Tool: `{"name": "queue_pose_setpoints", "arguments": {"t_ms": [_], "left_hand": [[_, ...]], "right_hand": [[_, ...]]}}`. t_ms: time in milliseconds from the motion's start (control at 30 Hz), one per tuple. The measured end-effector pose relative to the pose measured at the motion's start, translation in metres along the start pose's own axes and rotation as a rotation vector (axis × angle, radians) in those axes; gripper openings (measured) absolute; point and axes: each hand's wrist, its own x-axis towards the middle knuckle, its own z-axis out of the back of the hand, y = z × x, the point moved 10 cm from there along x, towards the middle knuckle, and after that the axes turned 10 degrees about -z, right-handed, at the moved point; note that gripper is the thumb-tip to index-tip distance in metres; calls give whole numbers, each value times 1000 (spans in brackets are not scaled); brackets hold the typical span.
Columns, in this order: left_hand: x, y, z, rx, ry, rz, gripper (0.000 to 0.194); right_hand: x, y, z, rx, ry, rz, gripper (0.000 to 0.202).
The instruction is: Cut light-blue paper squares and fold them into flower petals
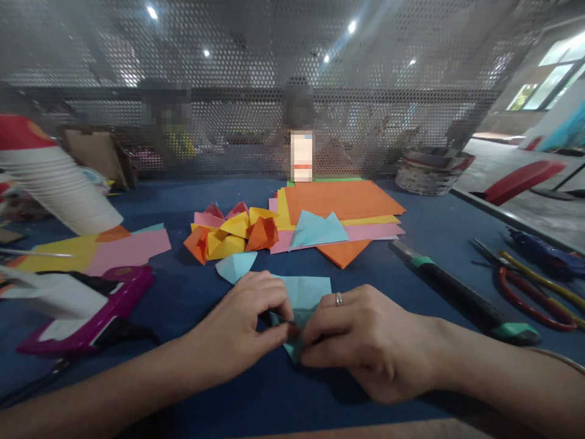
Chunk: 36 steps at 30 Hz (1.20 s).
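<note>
A light blue sheet of paper lies on the dark blue table in front of me, its near part folded between my hands. My left hand pinches the paper's left near side, thumb and fingertips closed together. Opposite it, my right hand, with a ring on one finger, presses and pinches the near right fold. My fingers partly hide the crease. A light blue folded piece rests just beyond my left hand. Farther off sits a cluster of folded paper pieces in yellow, orange and pink.
Stacked coloured sheets lie at the back, with a blue folded piece on them. A utility knife and red-handled scissors lie right. Left are a purple device and tilted paper cups. Behind stands a perforated metal screen.
</note>
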Motion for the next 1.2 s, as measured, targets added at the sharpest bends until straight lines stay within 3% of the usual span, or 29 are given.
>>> {"name": "queue_pose_setpoints", "arguments": {"t_ms": [100,433,867,1200], "left_hand": [[0,1,0,-13,0,3,16],[-3,7,-4,-11,20,40,15],[-3,4,-3,6,17,28,16],[-4,17,6,106,-39,148,22]], "right_hand": [[1,0,3,15,-24,-11,47],[4,1,-11,-117,98,-53,44],[3,4,-10,-76,96,-23,41],[5,4,-12,-52,128,-40,43]]}}
